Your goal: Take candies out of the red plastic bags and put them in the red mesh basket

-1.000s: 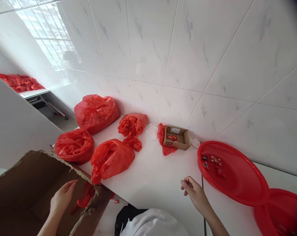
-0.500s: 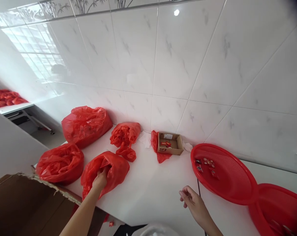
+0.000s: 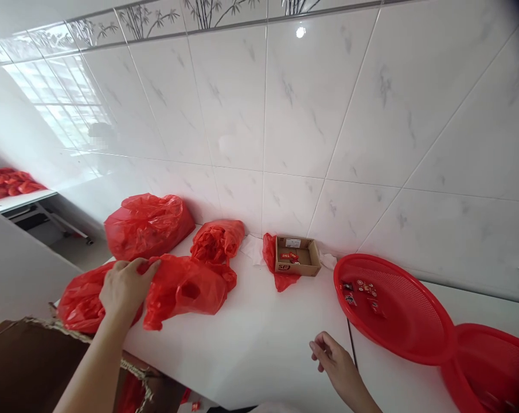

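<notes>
My left hand [image 3: 125,289] is closed on the edge of a thin red plastic bag [image 3: 188,287], pinching it between thumb and fingers. The bag stretches out to the right of the hand, above the white table. Under my left wrist sits another full red bag [image 3: 81,301], partly hidden by the hand. My right hand [image 3: 330,358] hovers over the table at the lower right, fingers loosely curled, with nothing visible in them. Nearest to it is a round red plastic basket [image 3: 405,310] holding several small wrapped pieces.
Along the tiled wall stand a large red bag [image 3: 149,226], a smaller crumpled red bag [image 3: 220,238] and a small cardboard box [image 3: 297,264] with red packets inside. A second red basket [image 3: 491,355] is at the right. An open carton [image 3: 31,361] stands at the lower left.
My left hand has come out of the bag's opening and moved left and up, drawing the bag's edge along. The bag now looks flatter and stretched. My right hand has barely moved.
</notes>
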Motion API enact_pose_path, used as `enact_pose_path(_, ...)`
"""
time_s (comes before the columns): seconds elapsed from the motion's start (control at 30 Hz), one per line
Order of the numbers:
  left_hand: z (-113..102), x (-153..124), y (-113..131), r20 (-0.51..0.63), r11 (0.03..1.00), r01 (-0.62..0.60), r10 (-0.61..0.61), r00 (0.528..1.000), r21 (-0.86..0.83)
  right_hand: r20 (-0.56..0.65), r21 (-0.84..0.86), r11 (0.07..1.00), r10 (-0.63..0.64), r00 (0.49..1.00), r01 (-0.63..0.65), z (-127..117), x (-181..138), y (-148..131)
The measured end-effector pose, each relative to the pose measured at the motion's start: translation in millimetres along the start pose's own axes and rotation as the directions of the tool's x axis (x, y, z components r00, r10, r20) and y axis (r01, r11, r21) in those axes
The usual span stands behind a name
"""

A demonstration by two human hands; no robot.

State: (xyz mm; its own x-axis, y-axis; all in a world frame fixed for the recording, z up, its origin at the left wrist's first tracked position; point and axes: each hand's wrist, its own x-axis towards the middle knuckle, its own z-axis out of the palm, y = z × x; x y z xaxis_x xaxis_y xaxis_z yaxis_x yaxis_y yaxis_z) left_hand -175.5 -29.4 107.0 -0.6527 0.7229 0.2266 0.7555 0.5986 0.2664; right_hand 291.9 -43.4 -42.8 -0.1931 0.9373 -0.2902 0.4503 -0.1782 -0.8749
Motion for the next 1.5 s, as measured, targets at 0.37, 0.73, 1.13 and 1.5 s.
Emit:
enact_pose_path(0.37, 17, -70, 37, -0.626, 0.758, -0.305, -0.17, 0.761, -0.576, 0.065, 0.042, 0.999, -0.023, 0.998, 0.02, 3, -3, -11)
enact_pose_path(0.73, 60, -218, 150, 0.247, 0.112, 0.223, 0.303, 0.921, -0.968, 0.134, 0.601, 0.794, -0.209, 0.969, 0.089, 23, -4, -104)
enact_pose_path(1.13, 48, -207, 163, 0.446, 0.096, 0.442, 0.357, 0.821, -0.892, -0.22, 0.497, 0.815, -0.216, 0.951, 0.3, -2, 13, -104)
enact_pose_path(1.5, 70, -169, 138, 0.301, 0.125, 0.279, 0.226, 0.926, -0.952, -0.415, 0.622, 0.739, 0.029, 0.91, 0.26, -34, 26, -84)
